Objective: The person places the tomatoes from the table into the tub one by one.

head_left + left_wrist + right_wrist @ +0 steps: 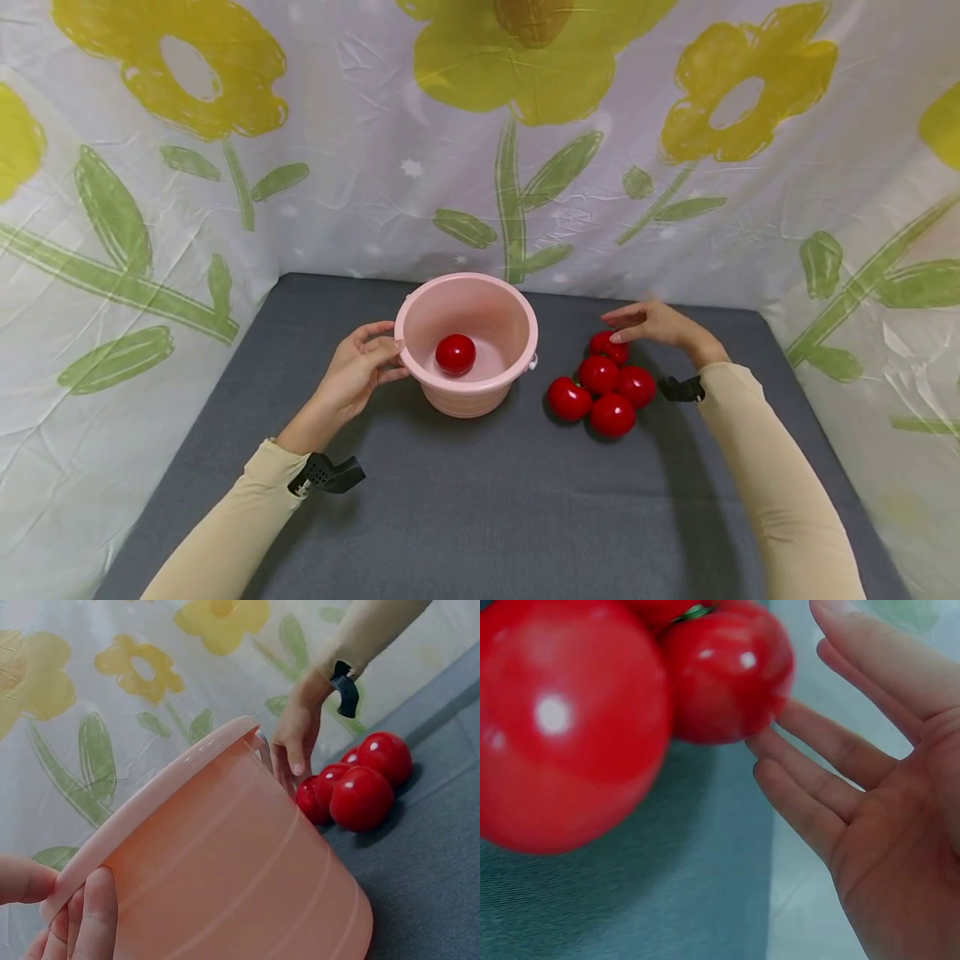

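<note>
My left hand [356, 374] pinches the rim of a pink plastic bucket [467, 404], with the thumb over the edge and fingers under the lip outside. One red tomato [455, 354] lies inside on the bucket's bottom. To the right, several glossy red tomatoes [568, 399] sit in a tight cluster. My right hand [660, 326] hovers at the cluster's farthest tomato [609, 347]. In the right wrist view its fingers [810, 787] reach beside that tomato, the thumb spread away. The left wrist view shows the bucket's side wall [232, 877] close up.
A dark grey cloth [480, 517] covers the table. Behind and at both sides hangs a white curtain [360, 167] printed with yellow flowers. On the bucket's right side is a small white handle knob [533, 362].
</note>
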`<state>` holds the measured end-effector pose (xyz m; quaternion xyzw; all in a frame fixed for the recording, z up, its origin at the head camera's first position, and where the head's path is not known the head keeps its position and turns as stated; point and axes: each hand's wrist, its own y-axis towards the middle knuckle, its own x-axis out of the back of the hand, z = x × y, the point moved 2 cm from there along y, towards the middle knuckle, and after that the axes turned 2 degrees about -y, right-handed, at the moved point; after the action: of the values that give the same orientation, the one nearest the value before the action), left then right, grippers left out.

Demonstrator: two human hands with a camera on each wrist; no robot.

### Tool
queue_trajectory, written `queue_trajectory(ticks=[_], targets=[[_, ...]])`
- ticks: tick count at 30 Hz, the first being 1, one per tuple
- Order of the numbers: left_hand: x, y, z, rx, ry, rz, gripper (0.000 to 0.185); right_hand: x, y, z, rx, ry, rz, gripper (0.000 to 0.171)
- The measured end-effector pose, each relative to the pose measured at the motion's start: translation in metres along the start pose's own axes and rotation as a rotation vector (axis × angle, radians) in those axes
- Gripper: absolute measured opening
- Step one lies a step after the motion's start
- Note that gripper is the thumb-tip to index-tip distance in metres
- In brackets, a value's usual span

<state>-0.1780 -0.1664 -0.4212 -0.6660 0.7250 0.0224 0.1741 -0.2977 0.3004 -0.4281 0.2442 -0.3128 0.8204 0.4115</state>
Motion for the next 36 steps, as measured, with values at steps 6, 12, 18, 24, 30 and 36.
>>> queue_trajectory(ticks=[6, 12, 18, 24, 30, 36], targets=[[0.000, 0.000, 0.001, -0.005, -0.007, 0.005, 0.047, -0.007, -0.003, -0.011, -0.015, -0.010, 0.000, 0.055], [0.000, 0.000, 0.002, -0.006, -0.014, 0.009, 0.045, -0.011, -0.003, -0.016, 0.002, 0.004, -0.003, 0.055], [-0.002, 0.000, 0.002, -0.005, -0.014, 0.012, 0.044, -0.013, -0.004, -0.016, 0.012, 0.025, -0.016, 0.055], [-0.003, 0.000, 0.001, -0.006, -0.013, 0.015, 0.046, -0.011, -0.003, -0.014, -0.003, 0.006, -0.027, 0.054], [-0.002, 0.000, 0.001, -0.007, -0.012, 0.010, 0.048, 0.005, -0.004, 0.004, 0.005, -0.023, -0.035, 0.053], [-0.001, 0.000, 0.002, -0.012, -0.021, 0.013, 0.044, 0.021, -0.001, 0.030, 0.038, -0.005, -0.041, 0.053]])
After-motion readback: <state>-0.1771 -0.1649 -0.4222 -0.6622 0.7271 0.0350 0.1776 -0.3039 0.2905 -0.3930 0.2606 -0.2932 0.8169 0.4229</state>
